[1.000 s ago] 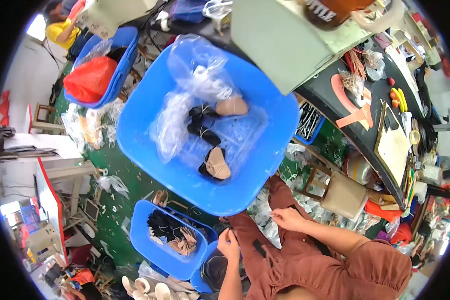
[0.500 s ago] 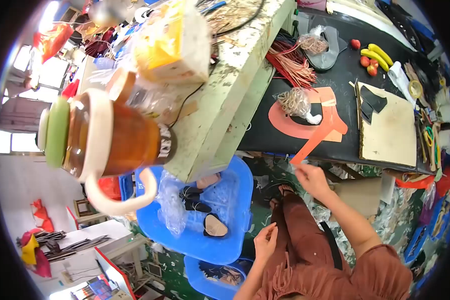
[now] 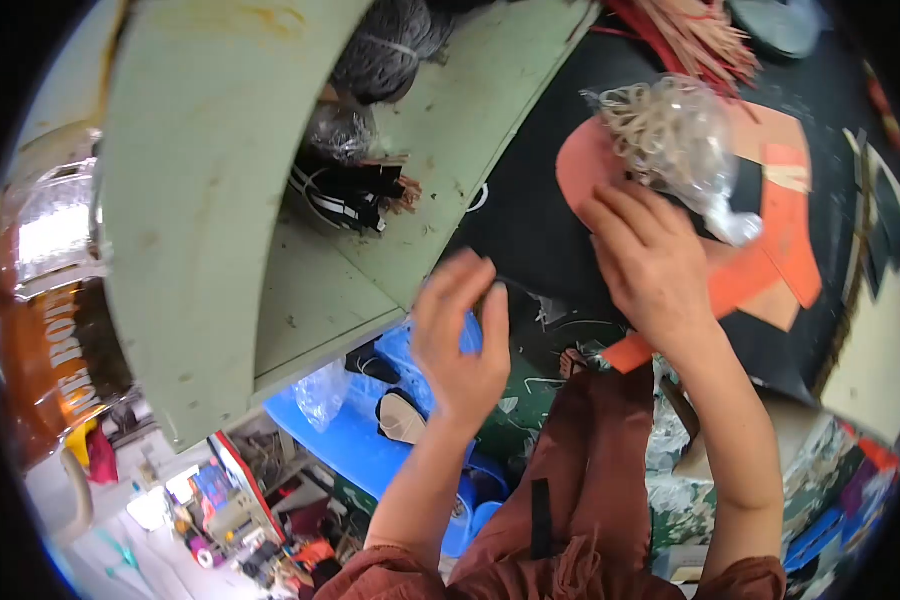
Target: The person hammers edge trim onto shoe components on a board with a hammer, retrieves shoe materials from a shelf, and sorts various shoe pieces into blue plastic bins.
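Observation:
My left hand (image 3: 460,345) is raised in front of the green cabinet's lower edge, fingers apart and nothing in it. Over the black table, my right hand (image 3: 652,262) reaches across the pink-orange flat piece (image 3: 582,165), its fingertips beside a clear plastic bag of pale loops (image 3: 670,135). Whether the fingers touch the piece or the bag is hard to tell. An orange strip (image 3: 628,352) sticks out past the table's front edge, just below my right wrist.
The green cabinet (image 3: 210,190) holds grey cord (image 3: 380,55) and black bundles (image 3: 345,195). A bottle (image 3: 55,310) stands at far left. Below are a blue tub (image 3: 320,440) and a shoe part (image 3: 401,416). Red and pink strips (image 3: 695,40) lie at the table's back; a pale board (image 3: 880,340) lies right.
The view has moved closer to the cabinet and table. Both hands have risen from near my lap; my right hand is now over the pink-orange piece, and my left hand's fingers have spread.

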`<state>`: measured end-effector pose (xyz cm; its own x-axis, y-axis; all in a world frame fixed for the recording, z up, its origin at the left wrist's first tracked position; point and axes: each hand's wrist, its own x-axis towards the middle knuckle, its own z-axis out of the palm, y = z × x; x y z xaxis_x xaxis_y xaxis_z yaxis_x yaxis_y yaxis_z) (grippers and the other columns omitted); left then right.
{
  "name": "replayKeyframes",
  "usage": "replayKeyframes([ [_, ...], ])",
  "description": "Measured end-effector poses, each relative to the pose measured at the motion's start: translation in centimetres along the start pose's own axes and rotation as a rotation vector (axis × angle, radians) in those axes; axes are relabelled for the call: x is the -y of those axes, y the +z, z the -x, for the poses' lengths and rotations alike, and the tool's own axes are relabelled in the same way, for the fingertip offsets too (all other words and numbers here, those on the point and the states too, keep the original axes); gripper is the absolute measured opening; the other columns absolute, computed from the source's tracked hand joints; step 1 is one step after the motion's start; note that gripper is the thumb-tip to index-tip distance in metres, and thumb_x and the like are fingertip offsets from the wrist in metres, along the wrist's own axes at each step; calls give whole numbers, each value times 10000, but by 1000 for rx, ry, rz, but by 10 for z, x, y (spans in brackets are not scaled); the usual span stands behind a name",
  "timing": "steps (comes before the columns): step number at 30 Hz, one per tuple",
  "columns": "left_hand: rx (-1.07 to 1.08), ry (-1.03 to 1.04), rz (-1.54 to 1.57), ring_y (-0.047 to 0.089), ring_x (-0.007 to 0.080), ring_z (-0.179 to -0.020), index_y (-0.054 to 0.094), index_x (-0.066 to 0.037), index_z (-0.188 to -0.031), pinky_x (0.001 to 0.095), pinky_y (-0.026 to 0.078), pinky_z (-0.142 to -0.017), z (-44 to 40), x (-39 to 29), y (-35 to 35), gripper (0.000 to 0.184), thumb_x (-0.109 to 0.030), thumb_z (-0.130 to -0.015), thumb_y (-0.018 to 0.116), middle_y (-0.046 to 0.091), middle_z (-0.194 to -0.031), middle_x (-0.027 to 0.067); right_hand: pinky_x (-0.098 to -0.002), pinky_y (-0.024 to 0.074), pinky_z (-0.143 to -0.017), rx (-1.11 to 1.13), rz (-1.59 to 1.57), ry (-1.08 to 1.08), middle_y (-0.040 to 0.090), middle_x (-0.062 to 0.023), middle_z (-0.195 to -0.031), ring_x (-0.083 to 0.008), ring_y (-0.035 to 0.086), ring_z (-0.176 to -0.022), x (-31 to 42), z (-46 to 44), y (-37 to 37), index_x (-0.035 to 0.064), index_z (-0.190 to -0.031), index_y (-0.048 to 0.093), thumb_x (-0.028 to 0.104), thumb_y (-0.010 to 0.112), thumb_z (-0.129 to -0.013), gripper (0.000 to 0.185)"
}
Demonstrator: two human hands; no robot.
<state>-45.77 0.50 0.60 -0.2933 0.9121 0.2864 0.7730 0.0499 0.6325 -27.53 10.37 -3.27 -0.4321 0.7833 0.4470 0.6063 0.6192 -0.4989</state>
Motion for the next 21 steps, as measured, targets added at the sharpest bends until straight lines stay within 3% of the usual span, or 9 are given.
replayKeyframes([
  [1,-85,74,-144,593,243,-1146,661,11,-1193,359,452,-1003,-18,4,8,295,-39,-904,683,631,-1256,162,-416,492,-916,36,-21,24,655,-100,-1173,-294,615,-1114,-4,-1,1,26,-1082,668,35,709,-778,307],
  [3,-365,162,-340,509,352,-1268,597,4,-1299,424,415,-1060,-55,34,19,470,-161,-882,737,498,-1374,269,-420,488,-926,75,-54,49,653,-97,-1197,-293,614,-1123,-6,-2,0,30,-1086,669,43,713,-782,308],
  [5,-635,-138,-68,426,394,-1340,491,10,-1412,478,312,-1138,-94,49,28,647,-223,-869,753,465,-1412,272,-428,478,-938,116,-70,78,645,-102,-1236,-293,605,-1146,-6,-1,-1,38,-1097,677,47,721,-778,322],
  [7,-693,-57,81,396,402,-1362,456,29,-1434,481,315,-1137,-134,87,19,711,-237,-854,769,431,-1451,276,-430,476,-936,143,-58,76,640,-108,-1246,-296,599,-1157,-5,-1,-2,39,-1104,682,46,724,-774,333],
  [13,-468,-434,-631,535,320,-1242,602,125,-1211,422,405,-1070,-162,95,24,529,-234,-860,769,533,-1389,237,-419,500,-898,111,-120,-4,659,-129,-1198,-314,613,-1116,-5,-1,-3,16,-1078,694,9,730,-747,333],
  [16,-660,-146,160,626,255,-1066,659,113,-1077,399,498,-940,-147,83,20,347,-196,-926,706,646,-1224,154,-395,538,-822,39,-295,-41,683,-135,-1128,-315,650,-1016,-4,-2,-5,2,-1054,695,-17,726,-739,317],
  [17,-677,-228,290,642,191,-956,654,61,-1080,357,535,-819,-135,67,19,260,-181,-985,642,681,-1098,101,-386,547,-793,36,-365,-24,688,-136,-1109,-312,660,-979,-2,-4,-7,-1,-1048,695,-24,723,-742,309],
  [19,-588,-320,547,646,185,-981,640,29,-1112,346,535,-814,-116,40,8,260,-208,-1006,620,677,-1111,100,-353,557,-714,32,-499,47,708,-139,-1012,-300,681,-833,7,-13,-14,-16,-1020,703,-42,704,-779,242],
  [21,-474,-420,795,651,184,-997,623,5,-1141,340,538,-814,-102,19,1,263,-229,-1023,598,674,-1123,99,-337,553,-705,56,-626,175,710,-140,-937,-283,684,-791,14,-22,-17,-24,-1007,708,-40,692,-808,201],
])
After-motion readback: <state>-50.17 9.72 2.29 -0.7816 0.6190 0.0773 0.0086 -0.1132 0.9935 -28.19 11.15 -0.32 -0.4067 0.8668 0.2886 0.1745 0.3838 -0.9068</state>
